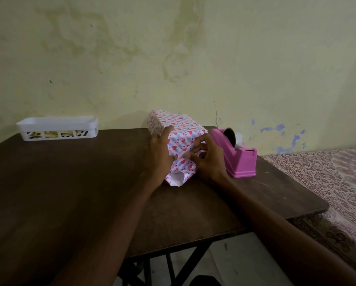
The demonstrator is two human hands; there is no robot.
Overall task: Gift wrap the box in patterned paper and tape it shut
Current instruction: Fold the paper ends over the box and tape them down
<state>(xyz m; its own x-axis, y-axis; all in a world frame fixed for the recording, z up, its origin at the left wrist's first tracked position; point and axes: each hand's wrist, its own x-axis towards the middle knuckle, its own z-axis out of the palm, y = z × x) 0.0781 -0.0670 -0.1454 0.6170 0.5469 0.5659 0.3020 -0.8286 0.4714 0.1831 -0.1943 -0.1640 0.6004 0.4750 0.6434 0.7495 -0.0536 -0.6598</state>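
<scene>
From the head camera, the box [181,125] sits toward the far edge of a dark wooden table [70,182], close to the stained yellowish wall [173,48], its top and left side already covered in patterned paper [182,163] printed with red and pink hearts on white and pale blue. At the near end of the box the paper hangs loose and crumpled down to the tabletop, with a bit of its plain white underside curling out at the bottom. The left hand [159,153] lies against the left side of the box, its fingers mostly straight and pressing the paper flat to that side. The right hand [208,159] is at the near end, its fingers curled and pinching a fold of the loose paper between thumb and fingertips. Just beside the right hand, to the right of the box, stands a pink tape dispenser [239,159] with a roll mounted in it. Well apart on the far left of the table is a white plastic basket [57,123] with slotted sides; what it holds is too small to tell. A bed with a patterned cover [327,182] borders the table on the right.
</scene>
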